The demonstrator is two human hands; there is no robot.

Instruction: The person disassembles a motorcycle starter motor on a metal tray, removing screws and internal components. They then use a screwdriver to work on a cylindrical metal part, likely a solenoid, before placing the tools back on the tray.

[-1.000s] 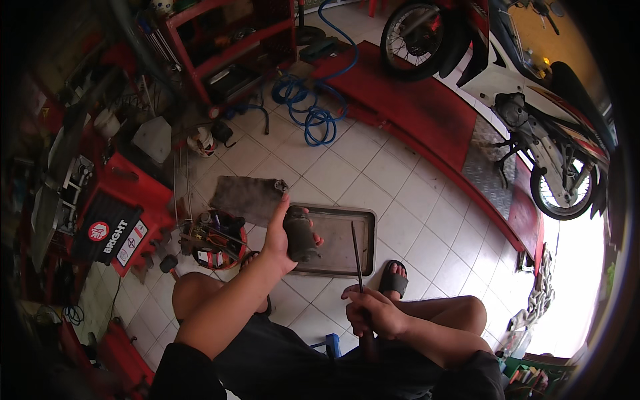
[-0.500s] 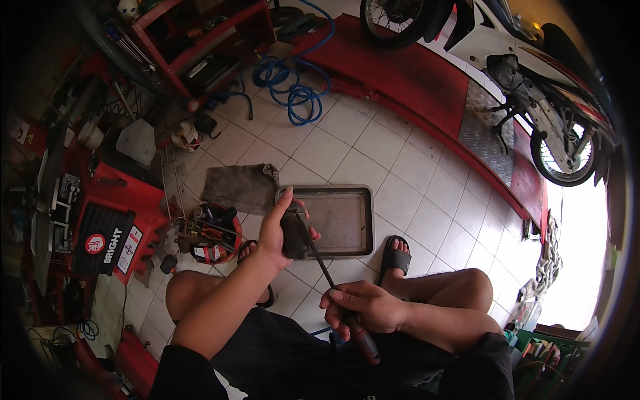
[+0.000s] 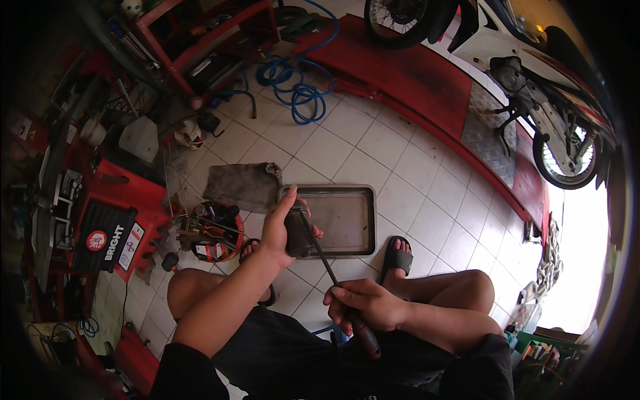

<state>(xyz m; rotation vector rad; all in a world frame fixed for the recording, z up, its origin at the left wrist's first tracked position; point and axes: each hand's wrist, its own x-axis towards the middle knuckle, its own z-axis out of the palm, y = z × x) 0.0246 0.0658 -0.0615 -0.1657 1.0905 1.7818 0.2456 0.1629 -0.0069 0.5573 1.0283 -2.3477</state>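
My left hand (image 3: 280,230) is wrapped round a dark cylindrical part (image 3: 299,235), perhaps metal, held over the near left edge of a shallow metal tray (image 3: 371,223). Its thumb points up along the left side and fingertips show on the right. My right hand (image 3: 363,303) grips a long screwdriver (image 3: 365,338) where the dark shaft meets the reddish-brown handle. The shaft slants up and left, and its tip reaches the upper part of the cylinder. Whether the tip sits in a screw is too small to tell.
A grey rag (image 3: 243,187) lies beyond the tray's left side. Left of my foot stands a round red tub (image 3: 235,250) of tools. A blue hose (image 3: 300,110) coils on the tiles. At the far right a motorcycle (image 3: 527,73) stands on a red lift platform (image 3: 413,73).
Hardly anything differs. The screwdriver handle and my right hand have shifted very slightly up and right, and the whole view has drifted a little; both grips are the same.
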